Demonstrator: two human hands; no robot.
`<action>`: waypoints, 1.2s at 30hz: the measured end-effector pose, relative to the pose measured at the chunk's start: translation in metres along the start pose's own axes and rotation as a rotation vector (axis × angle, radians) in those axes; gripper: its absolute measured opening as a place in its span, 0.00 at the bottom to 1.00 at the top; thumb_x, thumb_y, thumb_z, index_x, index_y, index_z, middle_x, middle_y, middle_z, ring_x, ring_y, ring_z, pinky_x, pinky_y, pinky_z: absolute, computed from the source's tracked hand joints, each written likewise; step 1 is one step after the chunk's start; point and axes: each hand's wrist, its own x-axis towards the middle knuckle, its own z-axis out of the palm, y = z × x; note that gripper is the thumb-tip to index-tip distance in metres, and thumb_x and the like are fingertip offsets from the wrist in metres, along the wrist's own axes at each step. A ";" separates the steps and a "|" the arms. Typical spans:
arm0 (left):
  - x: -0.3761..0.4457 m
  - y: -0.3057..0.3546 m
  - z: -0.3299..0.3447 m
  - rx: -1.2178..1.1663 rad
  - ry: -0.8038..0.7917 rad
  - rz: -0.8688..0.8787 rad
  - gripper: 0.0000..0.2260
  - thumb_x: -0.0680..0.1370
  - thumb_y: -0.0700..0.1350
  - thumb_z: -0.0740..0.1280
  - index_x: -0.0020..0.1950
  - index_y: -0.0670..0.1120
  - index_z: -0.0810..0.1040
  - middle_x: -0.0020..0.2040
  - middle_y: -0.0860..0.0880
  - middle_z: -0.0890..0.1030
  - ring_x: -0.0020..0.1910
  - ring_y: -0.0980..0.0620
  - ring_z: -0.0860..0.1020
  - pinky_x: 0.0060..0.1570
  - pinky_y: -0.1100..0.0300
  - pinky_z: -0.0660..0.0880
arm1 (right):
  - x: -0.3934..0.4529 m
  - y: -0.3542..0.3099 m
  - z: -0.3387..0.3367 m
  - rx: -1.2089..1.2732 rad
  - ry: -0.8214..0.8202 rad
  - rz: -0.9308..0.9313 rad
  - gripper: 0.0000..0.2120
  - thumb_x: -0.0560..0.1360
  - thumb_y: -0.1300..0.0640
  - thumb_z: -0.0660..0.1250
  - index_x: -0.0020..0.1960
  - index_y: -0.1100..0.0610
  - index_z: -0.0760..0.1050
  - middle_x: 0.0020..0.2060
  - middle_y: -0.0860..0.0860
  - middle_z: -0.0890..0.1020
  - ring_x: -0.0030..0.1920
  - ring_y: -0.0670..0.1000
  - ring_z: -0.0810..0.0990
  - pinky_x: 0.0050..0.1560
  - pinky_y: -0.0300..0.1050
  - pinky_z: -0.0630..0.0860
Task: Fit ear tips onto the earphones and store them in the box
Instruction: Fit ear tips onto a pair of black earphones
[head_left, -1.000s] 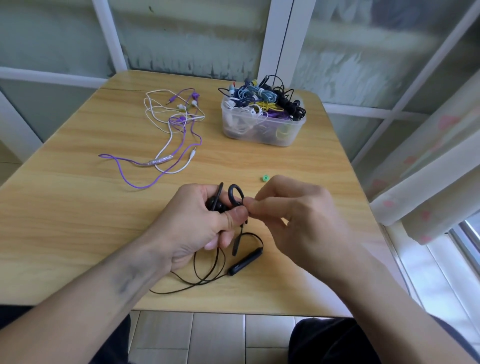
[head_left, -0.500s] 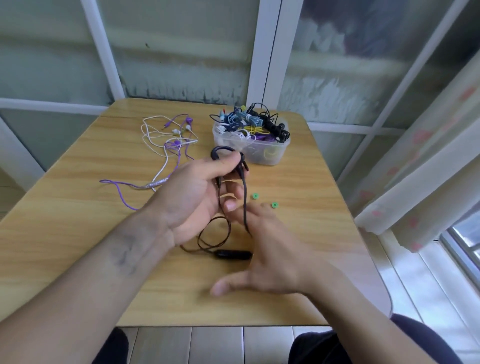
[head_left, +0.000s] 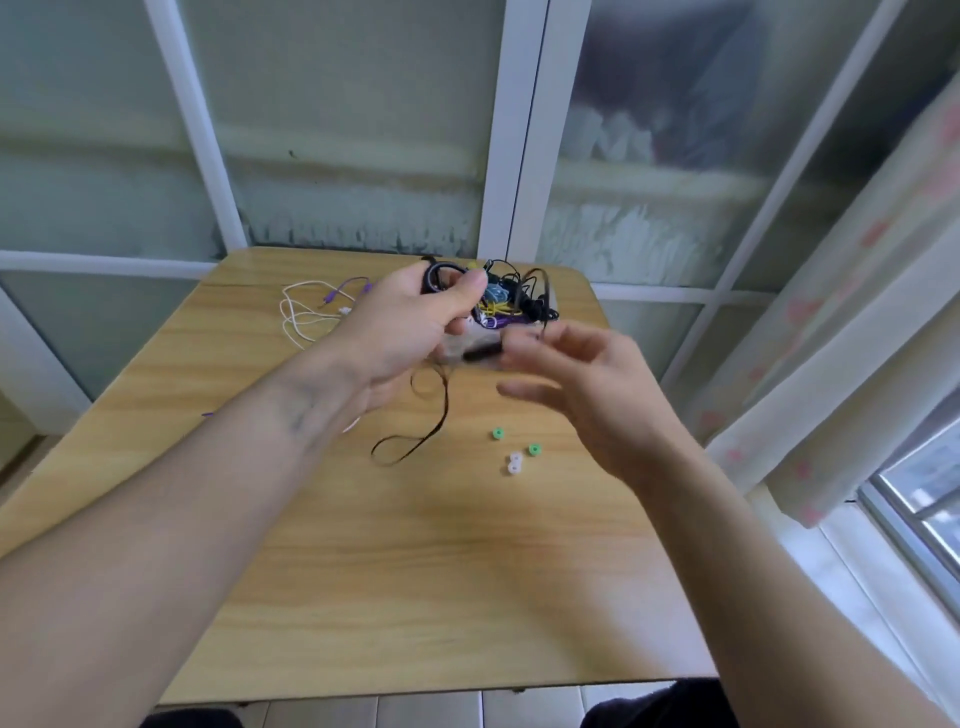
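The left hand (head_left: 410, 322) curls its fingers (head_left: 470, 288) around the black earphones (head_left: 441, 273), glossy ear hooks up, thin cable looping down at 6 o'clock. The right hand (head_left: 582, 374), blurred, hangs released. At 12 o'clock sits the cable-stuffed box (head_left: 514, 306). Small round green ear tips (head_left: 498, 434) dot the wood-grain surface (head_left: 415, 571), frosted windows (head_left: 363, 130) behind.

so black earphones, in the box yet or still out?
Out. Left hand grips the black earphones in front of the box; their cable trails onto the table.
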 end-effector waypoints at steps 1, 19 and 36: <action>0.010 0.001 0.004 0.029 -0.013 -0.008 0.07 0.78 0.50 0.67 0.46 0.48 0.75 0.43 0.47 0.76 0.43 0.50 0.73 0.37 0.58 0.66 | 0.012 -0.006 0.000 0.069 0.010 0.000 0.07 0.74 0.60 0.73 0.41 0.61 0.77 0.45 0.57 0.82 0.47 0.54 0.82 0.50 0.51 0.82; 0.133 0.022 0.029 0.202 0.154 -0.012 0.17 0.72 0.54 0.64 0.50 0.40 0.75 0.49 0.39 0.82 0.45 0.42 0.81 0.51 0.45 0.80 | 0.172 -0.031 -0.013 -0.181 0.361 -0.202 0.05 0.73 0.65 0.68 0.44 0.56 0.76 0.41 0.59 0.83 0.41 0.58 0.86 0.44 0.54 0.84; 0.130 -0.028 0.015 0.888 0.344 0.302 0.11 0.69 0.45 0.76 0.48 0.47 0.79 0.44 0.47 0.83 0.46 0.45 0.79 0.47 0.54 0.75 | 0.174 0.018 -0.001 -1.344 0.264 -0.340 0.10 0.74 0.62 0.67 0.55 0.59 0.75 0.43 0.57 0.81 0.45 0.62 0.79 0.39 0.50 0.74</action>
